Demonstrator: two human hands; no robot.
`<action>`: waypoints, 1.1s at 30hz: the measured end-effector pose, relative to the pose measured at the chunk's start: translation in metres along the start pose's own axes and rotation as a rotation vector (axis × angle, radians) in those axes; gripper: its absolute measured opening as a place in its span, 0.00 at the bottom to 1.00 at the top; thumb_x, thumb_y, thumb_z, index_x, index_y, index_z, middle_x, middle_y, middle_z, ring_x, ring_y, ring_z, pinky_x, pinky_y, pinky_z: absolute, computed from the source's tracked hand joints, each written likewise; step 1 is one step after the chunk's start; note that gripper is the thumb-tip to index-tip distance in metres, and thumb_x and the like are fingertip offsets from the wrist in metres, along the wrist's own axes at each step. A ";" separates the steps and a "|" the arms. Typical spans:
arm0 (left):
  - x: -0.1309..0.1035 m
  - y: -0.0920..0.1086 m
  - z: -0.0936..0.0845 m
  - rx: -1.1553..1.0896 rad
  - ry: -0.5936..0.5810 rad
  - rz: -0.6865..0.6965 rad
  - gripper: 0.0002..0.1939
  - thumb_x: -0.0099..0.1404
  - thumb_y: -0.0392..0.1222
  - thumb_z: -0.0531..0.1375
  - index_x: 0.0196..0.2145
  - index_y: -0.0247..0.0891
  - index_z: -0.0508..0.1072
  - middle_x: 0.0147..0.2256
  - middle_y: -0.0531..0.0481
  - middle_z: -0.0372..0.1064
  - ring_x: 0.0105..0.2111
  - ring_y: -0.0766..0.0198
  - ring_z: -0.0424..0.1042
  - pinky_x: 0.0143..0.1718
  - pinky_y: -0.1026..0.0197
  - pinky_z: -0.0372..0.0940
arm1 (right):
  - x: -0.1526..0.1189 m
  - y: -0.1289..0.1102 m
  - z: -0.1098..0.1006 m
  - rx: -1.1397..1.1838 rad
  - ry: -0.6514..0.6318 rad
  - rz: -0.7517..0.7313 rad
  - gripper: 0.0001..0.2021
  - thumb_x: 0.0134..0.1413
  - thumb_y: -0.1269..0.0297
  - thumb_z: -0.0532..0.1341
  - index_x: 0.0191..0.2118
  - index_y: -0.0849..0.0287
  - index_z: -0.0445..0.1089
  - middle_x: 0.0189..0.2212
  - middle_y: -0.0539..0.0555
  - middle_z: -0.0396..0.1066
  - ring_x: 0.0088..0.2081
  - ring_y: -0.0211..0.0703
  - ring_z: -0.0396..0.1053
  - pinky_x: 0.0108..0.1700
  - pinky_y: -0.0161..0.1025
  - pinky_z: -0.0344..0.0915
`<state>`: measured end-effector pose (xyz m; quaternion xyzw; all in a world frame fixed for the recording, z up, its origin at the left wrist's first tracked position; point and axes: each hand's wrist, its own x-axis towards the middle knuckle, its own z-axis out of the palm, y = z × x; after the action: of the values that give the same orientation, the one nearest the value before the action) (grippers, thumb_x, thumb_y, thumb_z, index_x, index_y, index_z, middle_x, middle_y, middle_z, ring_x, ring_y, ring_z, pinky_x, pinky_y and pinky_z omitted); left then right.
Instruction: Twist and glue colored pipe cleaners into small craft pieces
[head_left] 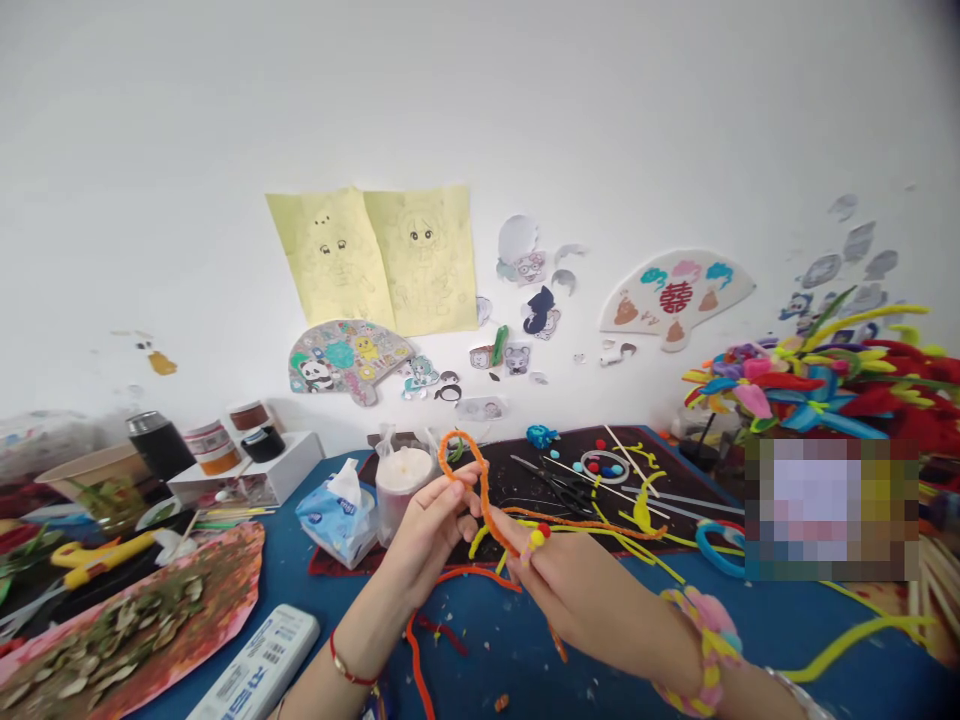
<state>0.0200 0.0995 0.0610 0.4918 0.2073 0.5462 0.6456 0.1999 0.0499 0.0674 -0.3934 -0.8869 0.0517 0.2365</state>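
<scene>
An orange pipe cleaner (pixel 484 492) is bent into a tall loop above the table. My left hand (pixel 439 515) pinches one side of this loop between thumb and fingers. Lower down, my right hand (pixel 566 580) is closed on the same fuzzy stem, and an end pokes out below it. On the right hand sits a ring with red and yellow pom-poms (pixel 538 537). Another orange pipe cleaner (pixel 416 650) lies curved on the blue table beneath my hands. Yellow pipe cleaners (pixel 645 552) and a long orange one are spread behind the right hand.
Black scissors (pixel 562 485), thin sticks and small pom-poms lie on a dark mat (pixel 480 455). A tissue pack (pixel 337 520) and a bagged white tub (pixel 405 475) stand left of centre. At left are a yellow glue gun (pixel 105 560) and a white box (pixel 259 665). Colourful pipe-cleaner flowers (pixel 817 390) crowd the right.
</scene>
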 end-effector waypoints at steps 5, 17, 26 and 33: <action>0.002 0.002 -0.005 -0.023 0.056 0.001 0.09 0.59 0.43 0.63 0.36 0.35 0.76 0.31 0.47 0.70 0.23 0.73 0.60 0.21 0.72 0.57 | -0.002 -0.007 -0.002 -0.013 -0.069 -0.055 0.26 0.59 0.71 0.46 0.63 0.59 0.47 0.27 0.53 0.73 0.25 0.40 0.69 0.29 0.32 0.60; 0.000 -0.003 -0.003 -0.082 -0.037 -0.073 0.07 0.57 0.41 0.64 0.33 0.36 0.77 0.34 0.47 0.72 0.18 0.77 0.58 0.19 0.72 0.54 | -0.003 -0.011 -0.001 0.036 -0.068 -0.090 0.24 0.59 0.70 0.48 0.61 0.56 0.54 0.34 0.54 0.75 0.33 0.41 0.72 0.34 0.34 0.61; -0.003 -0.006 -0.003 0.005 0.017 -0.053 0.07 0.52 0.40 0.67 0.30 0.35 0.79 0.36 0.45 0.73 0.25 0.71 0.62 0.25 0.69 0.58 | -0.002 -0.005 -0.002 0.272 -0.043 0.087 0.11 0.60 0.61 0.51 0.38 0.58 0.68 0.33 0.51 0.72 0.31 0.39 0.67 0.36 0.35 0.59; -0.006 -0.013 0.000 0.093 0.000 -0.058 0.08 0.50 0.42 0.68 0.29 0.36 0.79 0.36 0.44 0.73 0.21 0.74 0.60 0.23 0.68 0.56 | 0.003 -0.006 0.015 0.551 -0.053 0.198 0.13 0.60 0.58 0.50 0.31 0.59 0.64 0.26 0.49 0.67 0.29 0.37 0.62 0.32 0.34 0.57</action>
<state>0.0245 0.0955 0.0485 0.5150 0.2467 0.5168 0.6378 0.1869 0.0495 0.0570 -0.3973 -0.8027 0.3238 0.3050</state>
